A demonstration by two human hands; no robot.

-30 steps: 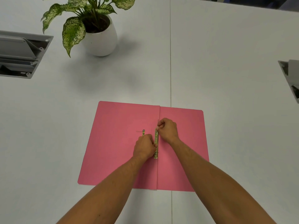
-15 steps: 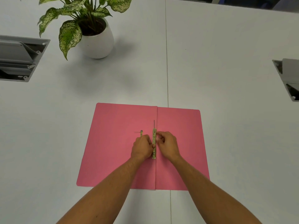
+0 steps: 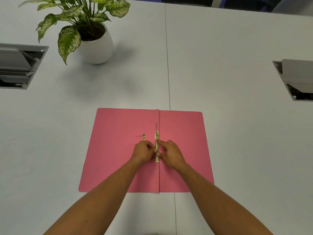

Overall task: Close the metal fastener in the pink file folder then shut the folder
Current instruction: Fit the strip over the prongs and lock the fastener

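Observation:
The pink file folder (image 3: pixel 118 150) lies open and flat on the white table, its spine running toward me. Along the spine sits the gold metal fastener bar (image 3: pixel 157 138), with a thin prong standing up at its far end. A second small gold piece (image 3: pixel 143 136) lies on the left flap, partly hidden by my left hand. My left hand (image 3: pixel 144 151) pinches the near part of the bar from the left. From the right, my right hand (image 3: pixel 169 152) rests its index finger on the bar's middle and its thumb near the bar's lower end.
A potted plant in a white pot (image 3: pixel 98 46) stands at the back left. Grey cable boxes are recessed in the table at the left edge (image 3: pixel 18 65) and at the right edge (image 3: pixel 294 78). A seam (image 3: pixel 167 65) runs down the table's middle.
My right hand has slid from the bar's far end toward me to its middle, uncovering the upright prong. My left hand stays at the bar's near part.

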